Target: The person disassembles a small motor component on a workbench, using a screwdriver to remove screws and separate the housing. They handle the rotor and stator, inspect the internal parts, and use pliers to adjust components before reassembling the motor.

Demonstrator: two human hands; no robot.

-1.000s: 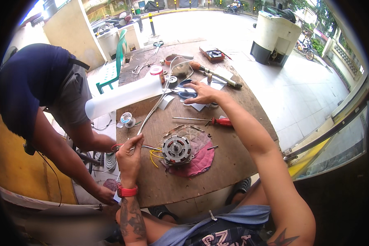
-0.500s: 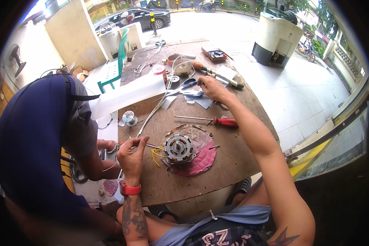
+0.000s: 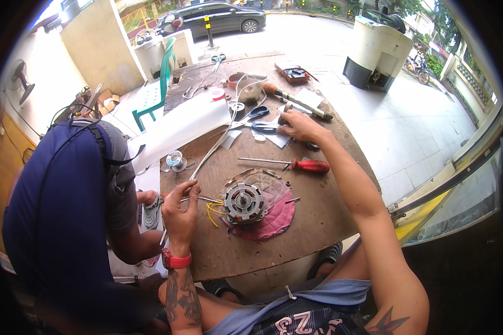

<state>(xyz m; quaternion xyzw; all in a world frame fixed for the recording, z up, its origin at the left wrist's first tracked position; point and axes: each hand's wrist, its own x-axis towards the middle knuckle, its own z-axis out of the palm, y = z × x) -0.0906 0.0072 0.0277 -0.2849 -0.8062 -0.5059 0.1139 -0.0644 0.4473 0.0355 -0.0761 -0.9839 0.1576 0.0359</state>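
My left hand (image 3: pixel 180 211) is closed in a pinch on pale wires (image 3: pixel 208 153) that run up across the table. Leads from an electric motor (image 3: pixel 243 202) also reach this hand, red and yellow ones among them. The motor sits upright on a round pink cloth (image 3: pixel 276 220). My right hand (image 3: pixel 303 127) is at the far right of the table, fingers curled down beside the blue-handled scissors (image 3: pixel 264 128) and some paper scraps. What its fingertips hold, if anything, is hidden. A red-handled screwdriver (image 3: pixel 310 166) lies just nearer to me.
A solder spool (image 3: pixel 176 161) and a white sheet roll (image 3: pixel 179 125) lie on the left. Farther off are a soldering iron (image 3: pixel 271 89) and an orange-brown meter (image 3: pixel 293 75). A person in dark blue (image 3: pixel 56 218) bends close at my left. A green chair (image 3: pixel 165 84) stands beyond.
My right hand has moved slightly right and nearer to me, over the scissors' handle. My left hand has barely shifted. The person at left has leaned rightward, and the dark car outside has moved right.
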